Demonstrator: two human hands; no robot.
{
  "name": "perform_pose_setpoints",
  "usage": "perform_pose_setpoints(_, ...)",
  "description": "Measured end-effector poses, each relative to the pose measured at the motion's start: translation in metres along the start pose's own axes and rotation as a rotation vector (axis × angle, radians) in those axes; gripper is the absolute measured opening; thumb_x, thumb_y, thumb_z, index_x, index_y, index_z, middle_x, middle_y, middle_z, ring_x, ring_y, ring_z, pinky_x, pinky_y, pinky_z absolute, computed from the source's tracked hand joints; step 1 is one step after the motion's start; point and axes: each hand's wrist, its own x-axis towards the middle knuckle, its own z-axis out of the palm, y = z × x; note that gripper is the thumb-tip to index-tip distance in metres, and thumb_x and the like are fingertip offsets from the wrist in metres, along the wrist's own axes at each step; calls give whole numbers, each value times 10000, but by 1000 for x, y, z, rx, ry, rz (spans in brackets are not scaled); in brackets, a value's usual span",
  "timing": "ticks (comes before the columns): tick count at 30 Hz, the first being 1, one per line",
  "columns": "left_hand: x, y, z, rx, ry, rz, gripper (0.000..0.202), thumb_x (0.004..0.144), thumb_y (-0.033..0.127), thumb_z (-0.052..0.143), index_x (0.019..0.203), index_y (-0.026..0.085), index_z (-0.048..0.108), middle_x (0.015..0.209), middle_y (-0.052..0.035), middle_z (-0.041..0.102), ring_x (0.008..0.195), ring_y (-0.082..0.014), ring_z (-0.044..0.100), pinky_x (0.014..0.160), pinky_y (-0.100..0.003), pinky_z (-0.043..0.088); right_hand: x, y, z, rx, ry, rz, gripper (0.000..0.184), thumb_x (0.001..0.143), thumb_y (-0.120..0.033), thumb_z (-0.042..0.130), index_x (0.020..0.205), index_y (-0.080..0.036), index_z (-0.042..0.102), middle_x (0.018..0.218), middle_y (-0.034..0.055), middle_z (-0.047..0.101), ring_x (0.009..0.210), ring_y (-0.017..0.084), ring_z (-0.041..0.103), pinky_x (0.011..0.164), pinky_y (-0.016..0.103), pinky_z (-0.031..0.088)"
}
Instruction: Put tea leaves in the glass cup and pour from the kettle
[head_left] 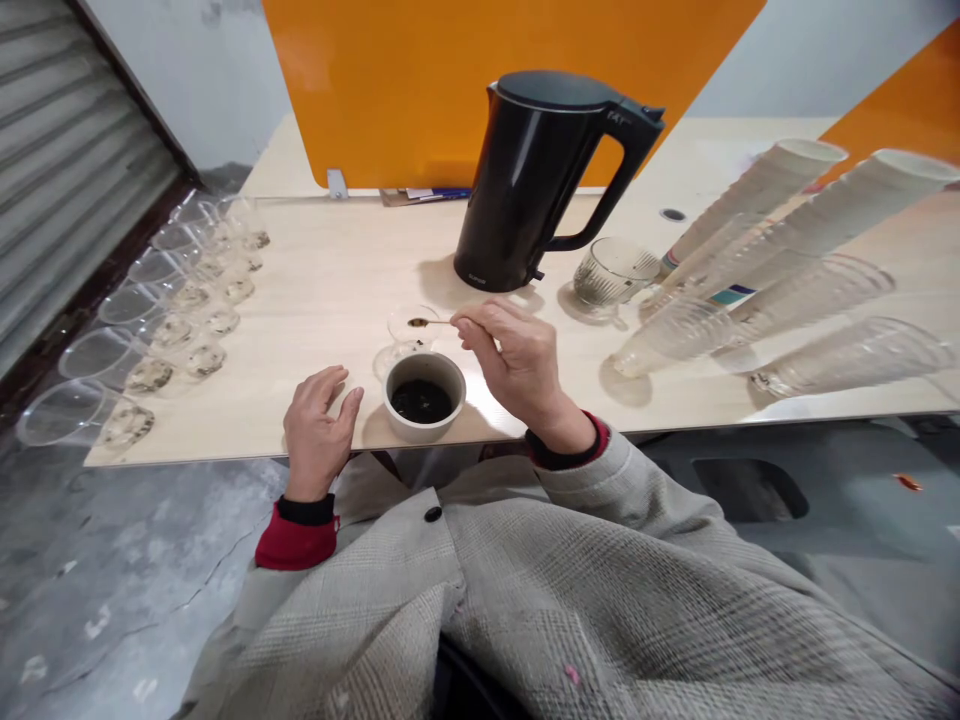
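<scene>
In my right hand [517,360] is the thin handle of a small spoon [421,322], pinched between thumb and fingers. Dark bits lie in its bowl, held over a clear cup [401,335] with a few dark specks in it. Just in front of that cup stands a round white bowl [424,428] containing loose dark stuff, perhaps tea leaves. My left hand [319,425] is beside the bowl at the table's front edge, its thumb and fingers apart and nothing in them.
Rows of clear cups [169,330] with dark bits at the bottom line the table's left end. A black electric kettle [517,190] stands behind my right hand. Rightward are a ribbed glass mug [611,275], stacked paper cups [832,215] and stacked clear cups [675,335]. An orange divider [390,90] rises behind.
</scene>
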Motion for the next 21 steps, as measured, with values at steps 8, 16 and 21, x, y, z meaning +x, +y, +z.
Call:
perform_pose_setpoints(8, 1, 0, 0, 8, 12, -13, 330, 991, 486, 663, 1148, 213, 764, 1233, -124, 808, 1166, -272, 747, 995, -469, 651, 6, 6, -10, 123, 218, 46, 228, 1084, -391, 657, 939, -260, 776, 712, -26, 702, 611, 124, 667, 636, 300, 548)
perform_pose_setpoints(16, 3, 0, 0, 32, 14, -7, 352, 1001, 491, 653, 1150, 194, 769, 1240, -135, 810, 1169, -287, 756, 1027, -478, 647, 22, 36, -92, -288, 706, 98, 257, 1077, -372, 595, 906, -253, 743, 728, -23, 702, 595, 151, 675, 632, 329, 575)
perform_pose_setpoints(21, 4, -1, 0, 34, 10, 10, 362, 1005, 488, 650, 1159, 183, 771, 1244, -145, 808, 1176, -299, 760, 1045, -497, 641, 32, 67, -133, -703, 458, 216, 324, 1109, -354, 489, 899, -224, 700, 801, 24, 721, 779, 211, 738, 817, 391, 574)
